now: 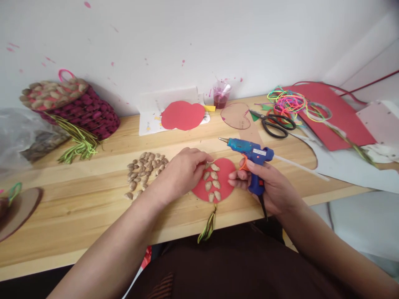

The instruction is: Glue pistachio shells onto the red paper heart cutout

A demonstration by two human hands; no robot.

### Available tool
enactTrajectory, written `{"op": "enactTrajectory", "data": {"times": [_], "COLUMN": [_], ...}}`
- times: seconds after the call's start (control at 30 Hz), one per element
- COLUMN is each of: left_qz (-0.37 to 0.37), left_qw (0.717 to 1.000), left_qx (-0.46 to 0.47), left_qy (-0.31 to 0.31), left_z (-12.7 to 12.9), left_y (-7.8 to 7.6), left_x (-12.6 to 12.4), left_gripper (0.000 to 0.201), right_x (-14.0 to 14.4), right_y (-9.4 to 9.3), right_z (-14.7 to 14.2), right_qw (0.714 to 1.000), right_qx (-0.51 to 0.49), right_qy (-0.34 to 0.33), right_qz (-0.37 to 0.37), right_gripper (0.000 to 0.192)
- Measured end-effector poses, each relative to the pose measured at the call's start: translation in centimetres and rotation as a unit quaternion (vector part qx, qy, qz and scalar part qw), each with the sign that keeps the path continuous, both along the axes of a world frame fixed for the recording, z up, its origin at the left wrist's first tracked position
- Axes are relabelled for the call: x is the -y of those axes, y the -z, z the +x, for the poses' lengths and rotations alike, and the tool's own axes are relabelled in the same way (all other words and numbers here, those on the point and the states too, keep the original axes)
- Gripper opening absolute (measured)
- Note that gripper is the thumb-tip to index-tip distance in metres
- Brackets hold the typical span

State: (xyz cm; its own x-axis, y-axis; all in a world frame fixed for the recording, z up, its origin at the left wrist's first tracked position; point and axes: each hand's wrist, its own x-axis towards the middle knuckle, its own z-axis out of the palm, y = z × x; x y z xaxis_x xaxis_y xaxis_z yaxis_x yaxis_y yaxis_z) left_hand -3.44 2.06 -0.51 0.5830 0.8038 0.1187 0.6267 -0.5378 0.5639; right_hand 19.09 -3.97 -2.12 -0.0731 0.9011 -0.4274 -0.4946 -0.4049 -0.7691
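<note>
A round red card point(229, 169) lies on the table with two columns of pale brown nutshells point(213, 175) down its middle. A green and dark tassel point(208, 226) hangs from its near edge. My left hand point(186, 169) is closed over the card's upper left, its thumb and fingertips pinched on a nutshell at the top of the columns; the fingers partly hide it. In my right hand point(271, 182) is a blue hot glue gun point(249, 148), fingers around the handle and by the orange trigger. Its nozzle points left above the table, apart from the card. A white glue stick point(301, 167) sticks out behind.
Loose nutshells point(145, 171) are heaped left of my left hand. Behind are a red card cutout point(183, 115), a cup of purple liquid point(220, 99) and black scissors point(276, 126). Tangled coloured cord point(289, 104) lies right; a purple woven basket point(90, 110) stands left.
</note>
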Motion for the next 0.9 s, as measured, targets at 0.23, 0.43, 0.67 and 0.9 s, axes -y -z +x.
{"op": "enactTrajectory", "data": {"times": [0.23, 0.43, 0.67, 0.9], "left_qz": [-0.007, -0.027, -0.035, -0.011], "left_qw": [1.0, 1.0, 0.999, 1.0], "left_qx": [-0.005, -0.009, -0.009, 0.004], "left_qy": [0.003, -0.003, -0.008, -0.018], "left_z": [-0.02, -0.02, -0.03, -0.23], "left_y": [-0.12, -0.3, -0.3, 0.04], "left_x": [0.02, 0.07, 0.0, 0.17], "left_gripper": [0.029, 0.024, 0.021, 0.024], "right_x": [0.14, 0.07, 0.08, 0.05], "right_y": [0.53, 0.64, 0.52, 0.36], "right_z": [0.09, 0.16, 0.17, 0.07], "right_qw": [1.0, 1.0, 1.0, 1.0], "right_qx": [0.008, 0.013, -0.001, 0.005], "right_qy": [-0.005, -0.008, -0.011, -0.008], "right_qz": [0.02, 0.021, 0.025, 0.021], "right_gripper": [0.022, 0.022, 0.019, 0.022]}}
